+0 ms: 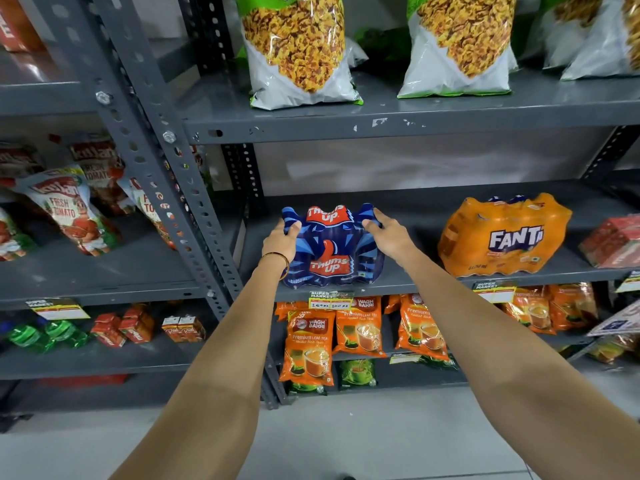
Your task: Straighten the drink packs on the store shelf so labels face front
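A blue Thums Up drink pack [332,251] stands at the front left of the grey middle shelf [408,282], its label facing me. My left hand [281,239] grips the pack's upper left corner. My right hand [388,233] grips its upper right corner. To the right, an orange Fanta drink pack [502,237] stands on the same shelf, label to the front and tilted slightly, with a gap between the two packs.
Red packs [613,242] lie at the shelf's far right. Large snack bags [298,50] fill the shelf above. Orange tea pouches [308,344] sit below. A perforated grey upright [194,188] stands left of the pack, with tomato sauce pouches [69,209] beyond it.
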Tool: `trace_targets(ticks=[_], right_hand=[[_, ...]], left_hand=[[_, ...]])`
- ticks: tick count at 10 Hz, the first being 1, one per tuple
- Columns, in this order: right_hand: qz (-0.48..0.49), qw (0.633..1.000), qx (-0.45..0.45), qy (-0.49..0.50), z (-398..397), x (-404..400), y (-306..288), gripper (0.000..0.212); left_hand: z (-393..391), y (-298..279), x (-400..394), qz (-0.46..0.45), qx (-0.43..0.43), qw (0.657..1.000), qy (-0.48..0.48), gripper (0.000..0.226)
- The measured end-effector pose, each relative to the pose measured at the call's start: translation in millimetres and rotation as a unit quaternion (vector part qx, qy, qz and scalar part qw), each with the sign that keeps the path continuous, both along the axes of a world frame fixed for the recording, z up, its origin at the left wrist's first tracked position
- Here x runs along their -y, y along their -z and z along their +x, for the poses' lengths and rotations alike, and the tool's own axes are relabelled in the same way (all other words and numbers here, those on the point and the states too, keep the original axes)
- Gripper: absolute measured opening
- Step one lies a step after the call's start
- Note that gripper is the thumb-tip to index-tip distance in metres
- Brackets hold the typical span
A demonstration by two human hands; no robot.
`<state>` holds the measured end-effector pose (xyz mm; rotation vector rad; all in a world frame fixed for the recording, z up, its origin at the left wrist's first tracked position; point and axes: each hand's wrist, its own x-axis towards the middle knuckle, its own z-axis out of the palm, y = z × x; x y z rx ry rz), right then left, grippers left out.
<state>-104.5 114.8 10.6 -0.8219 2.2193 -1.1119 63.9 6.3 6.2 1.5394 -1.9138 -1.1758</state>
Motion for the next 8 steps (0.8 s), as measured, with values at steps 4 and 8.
trace_targets(ticks=[4,8], right_hand=[[0.003,1.0,0.0,-0.005,0,-1,0,0.053],[0.008,0.989,-0.147,0.012,2,-16,7,0.07]], left_hand=[[0,-5,-5,0.007,-0.006,1.0,-0.003,0.055],[3,-9,-27,-0.179,0.142,0.973,-0.037,0.069]])
